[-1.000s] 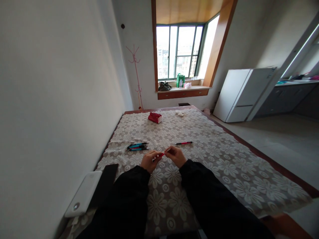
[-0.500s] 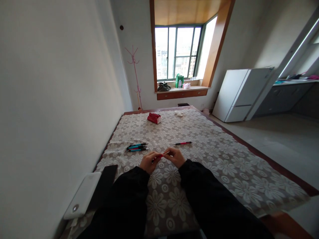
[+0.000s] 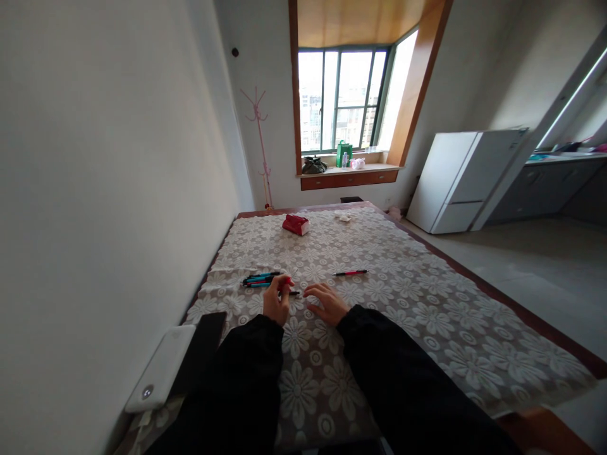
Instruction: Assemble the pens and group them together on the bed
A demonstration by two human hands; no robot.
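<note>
My left hand [image 3: 276, 301] is closed, with a small red pen part [image 3: 288, 282] pinched at its fingertips. Just below those fingers a short dark pen piece [image 3: 294, 293] shows; whether it lies on the cloth or is touched by the hand I cannot tell. To the right, my right hand [image 3: 328, 302] rests low over the cloth, its fingers apart and nothing in them. Beyond it lies a red and black pen [image 3: 351, 273]. Several blue, black and red pens [image 3: 258, 279] form a bunch beside my left hand, partly behind it.
A floral lace tablecloth [image 3: 408, 303] covers the table. A red packet [image 3: 296, 225] and a crumpled white item [image 3: 345, 217] are toward the far end. A white power bank [image 3: 161, 366] and a dark flat object [image 3: 199, 344] lie by the left wall.
The hands have moved apart. The left has lifted the red pen part a little leftward, and the right has opened its pinch. A dark piece now shows between them.
</note>
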